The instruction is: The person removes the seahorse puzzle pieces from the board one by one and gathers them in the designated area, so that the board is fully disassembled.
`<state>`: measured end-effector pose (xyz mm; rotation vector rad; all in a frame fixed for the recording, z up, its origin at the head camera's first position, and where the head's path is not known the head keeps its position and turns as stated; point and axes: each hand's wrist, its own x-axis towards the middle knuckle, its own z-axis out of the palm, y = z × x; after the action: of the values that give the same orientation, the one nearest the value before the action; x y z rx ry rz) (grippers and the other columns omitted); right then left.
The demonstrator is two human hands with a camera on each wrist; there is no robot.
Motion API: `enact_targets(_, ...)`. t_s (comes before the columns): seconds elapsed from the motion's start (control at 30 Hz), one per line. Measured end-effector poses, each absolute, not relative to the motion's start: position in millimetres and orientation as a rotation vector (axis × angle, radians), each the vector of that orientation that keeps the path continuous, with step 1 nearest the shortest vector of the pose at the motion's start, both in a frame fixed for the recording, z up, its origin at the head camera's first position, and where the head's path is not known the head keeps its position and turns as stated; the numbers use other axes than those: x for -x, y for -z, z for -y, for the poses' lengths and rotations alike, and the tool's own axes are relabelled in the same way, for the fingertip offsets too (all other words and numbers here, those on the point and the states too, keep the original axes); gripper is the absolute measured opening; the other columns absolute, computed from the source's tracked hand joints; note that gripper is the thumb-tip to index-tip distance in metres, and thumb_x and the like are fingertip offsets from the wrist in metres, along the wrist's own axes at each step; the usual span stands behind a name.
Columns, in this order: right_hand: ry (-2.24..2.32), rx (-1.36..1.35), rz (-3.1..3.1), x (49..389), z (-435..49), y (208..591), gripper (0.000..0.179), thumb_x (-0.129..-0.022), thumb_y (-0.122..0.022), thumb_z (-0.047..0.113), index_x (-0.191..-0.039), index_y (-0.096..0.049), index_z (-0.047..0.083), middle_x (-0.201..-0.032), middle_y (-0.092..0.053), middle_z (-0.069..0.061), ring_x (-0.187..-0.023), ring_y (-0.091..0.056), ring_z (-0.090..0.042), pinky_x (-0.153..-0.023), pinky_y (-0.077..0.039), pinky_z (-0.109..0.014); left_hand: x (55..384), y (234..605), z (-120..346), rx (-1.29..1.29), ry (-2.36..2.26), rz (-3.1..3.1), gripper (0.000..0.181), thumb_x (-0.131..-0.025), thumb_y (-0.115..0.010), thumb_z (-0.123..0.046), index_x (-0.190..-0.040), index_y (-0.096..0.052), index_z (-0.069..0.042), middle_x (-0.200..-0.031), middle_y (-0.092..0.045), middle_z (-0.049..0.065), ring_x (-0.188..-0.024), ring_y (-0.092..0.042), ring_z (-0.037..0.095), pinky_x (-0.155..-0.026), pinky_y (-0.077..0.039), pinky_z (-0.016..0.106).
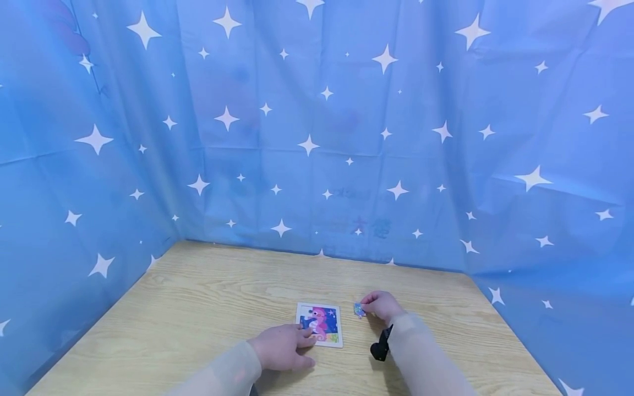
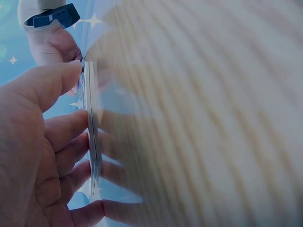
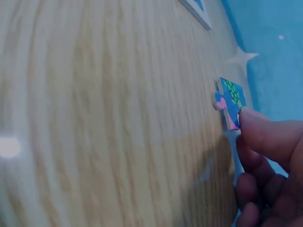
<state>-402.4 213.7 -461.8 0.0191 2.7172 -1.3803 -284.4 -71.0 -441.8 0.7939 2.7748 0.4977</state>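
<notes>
A small jigsaw puzzle in a white-edged tray [image 1: 340, 330] lies flat on the table, its picture showing a pink seahorse on dark blue. A pale area shows at the picture's upper left. My left hand [image 1: 284, 347] rests its fingers on the puzzle's lower left; the left wrist view shows the fingertips touching the thin tray [image 2: 92, 137]. To the right of the tray, my right hand [image 1: 382, 306] pinches a blue puzzle piece [image 1: 359, 311] between thumb and fingers. Up close, this puzzle piece [image 3: 232, 97] carries a green turtle pattern and some pink, with a rounded tab on one side.
The wooden table [image 1: 238, 280] stretches around both hands. A blue curtain [image 1: 307, 181] with white stars hangs behind the table and along its left and right sides. A black wrist device [image 1: 381, 345] sits at the right sleeve.
</notes>
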Motion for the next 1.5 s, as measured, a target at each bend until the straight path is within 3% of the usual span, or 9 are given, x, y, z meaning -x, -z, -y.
enact_targets(0.4,1.296,-0.018,-2.804,402,-209,464,0.006,-0.088,-0.068,0.006,-0.088,-0.068,0.000,-0.087,-0.061,-0.007,-0.079,-0.052,-0.021,-0.071,-0.042,-0.033,286,445,71,-0.791,-0.482,-2.783,0.056,-0.086,-0.060,-0.056,-0.135,-0.058,-0.028,-0.144,-0.047,-0.011,-0.134,-0.042,0.023,-0.108,-0.035,0.040)
enact_targets(0.83,1.312,-0.068,-2.775,401,-207,462,0.005,-0.090,-0.066,0.008,-0.090,-0.067,0.004,-0.087,-0.060,-0.006,-0.077,-0.050,-0.021,-0.067,-0.040,-0.031,288,448,72,-0.784,-0.500,-2.772,0.057,-0.085,-0.059,-0.057,-0.134,-0.058,-0.029,-0.144,-0.046,-0.012,-0.135,-0.041,0.023,-0.109,-0.034,0.040)
enact_targets(1.17,1.350,0.073,-2.739,396,-168,446,0.009,-0.090,-0.067,0.011,-0.097,-0.069,0.005,-0.090,-0.061,-0.005,-0.075,-0.051,-0.020,-0.062,-0.043,-0.030,288,446,72,-0.798,-0.484,-2.775,0.057,-0.086,-0.058,-0.057,-0.135,-0.057,-0.028,-0.144,-0.047,-0.011,-0.134,-0.042,0.024,-0.108,-0.035,0.040)
enact_targets(1.5,1.223,0.305,-2.691,390,-120,449,0.008,-0.089,-0.068,0.015,-0.096,-0.069,0.011,-0.091,-0.062,-0.001,-0.084,-0.056,-0.018,-0.082,-0.048,-0.042,289,445,72,-0.830,-0.479,-2.776,0.056,-0.087,-0.059,-0.055,-0.134,-0.058,-0.026,-0.143,-0.049,-0.008,-0.132,-0.044,0.023,-0.107,-0.037,0.038)
